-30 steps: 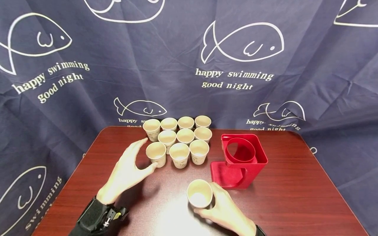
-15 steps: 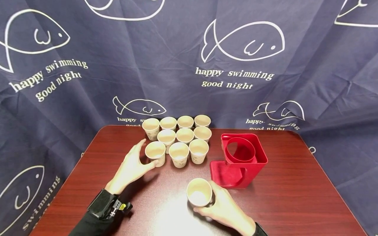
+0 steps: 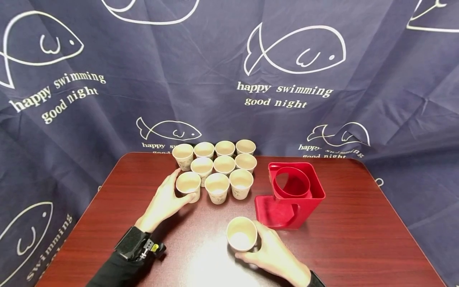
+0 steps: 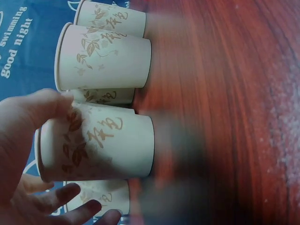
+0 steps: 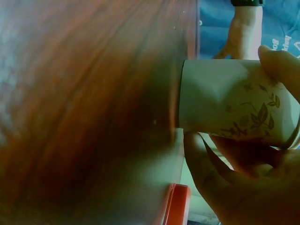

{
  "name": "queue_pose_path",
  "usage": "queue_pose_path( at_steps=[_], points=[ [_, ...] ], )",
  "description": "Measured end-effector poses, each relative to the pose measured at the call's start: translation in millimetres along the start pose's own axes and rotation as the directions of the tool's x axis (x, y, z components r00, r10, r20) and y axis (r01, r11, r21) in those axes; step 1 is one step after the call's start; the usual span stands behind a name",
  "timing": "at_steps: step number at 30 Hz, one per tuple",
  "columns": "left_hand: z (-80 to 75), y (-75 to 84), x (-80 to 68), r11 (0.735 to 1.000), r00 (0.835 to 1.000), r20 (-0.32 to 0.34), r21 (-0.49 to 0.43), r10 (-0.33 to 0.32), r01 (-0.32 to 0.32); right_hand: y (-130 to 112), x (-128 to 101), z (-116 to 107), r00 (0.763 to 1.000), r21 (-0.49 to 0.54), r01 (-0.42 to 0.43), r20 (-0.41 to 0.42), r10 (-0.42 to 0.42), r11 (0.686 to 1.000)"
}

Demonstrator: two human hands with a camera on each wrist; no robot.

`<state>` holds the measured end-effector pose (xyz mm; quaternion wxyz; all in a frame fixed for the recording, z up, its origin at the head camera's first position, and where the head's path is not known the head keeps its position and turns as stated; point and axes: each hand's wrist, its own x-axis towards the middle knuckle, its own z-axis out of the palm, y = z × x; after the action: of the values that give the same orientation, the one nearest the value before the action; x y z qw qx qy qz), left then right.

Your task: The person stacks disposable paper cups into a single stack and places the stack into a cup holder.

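Observation:
In the head view my left hand (image 3: 179, 187) curls round the front-left paper cup (image 3: 188, 185) of a cluster of several cream cups (image 3: 224, 167) standing upright at the table's back. In the left wrist view the thumb (image 4: 42, 110) lies on that leaf-printed cup (image 4: 103, 145), with the fingers on its far side. My right hand (image 3: 251, 245) grips a single paper cup (image 3: 242, 234) that stands upright near the front edge. The right wrist view shows this cup (image 5: 225, 101) held between thumb and fingers (image 5: 206, 159).
A red plastic cup holder (image 3: 294, 191) with a round opening stands just right of the cluster, and its edge (image 5: 177, 206) shows in the right wrist view. The dark red wooden table (image 3: 358, 239) is backed by a navy fish-print curtain (image 3: 229, 79).
My left hand has moved forward and closed around the front-left cup. The right hand and its cup have stayed in place.

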<state>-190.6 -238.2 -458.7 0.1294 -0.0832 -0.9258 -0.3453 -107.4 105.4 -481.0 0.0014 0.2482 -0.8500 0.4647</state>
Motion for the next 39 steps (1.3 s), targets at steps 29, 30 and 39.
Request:
queue_pose_path(
  at_steps=[29,30,39],
  points=[
    [-32.8,29.2,-20.2,0.989,0.989,0.012,-0.004,0.147,-0.147,1,-1,-1,1.0,-0.002,-0.008,0.008,0.009,1.0],
    [-35.2,31.9,-21.3,0.988,0.988,0.014,0.001,0.155,-0.155,1,-1,-1,1.0,-0.004,-0.003,0.007,0.003,1.0],
    [-45.1,69.6,-26.6,0.955,0.955,0.051,-0.067,0.293,-0.29,1,-1,-1,1.0,-0.007,-0.002,0.008,0.003,1.0]
  ],
)
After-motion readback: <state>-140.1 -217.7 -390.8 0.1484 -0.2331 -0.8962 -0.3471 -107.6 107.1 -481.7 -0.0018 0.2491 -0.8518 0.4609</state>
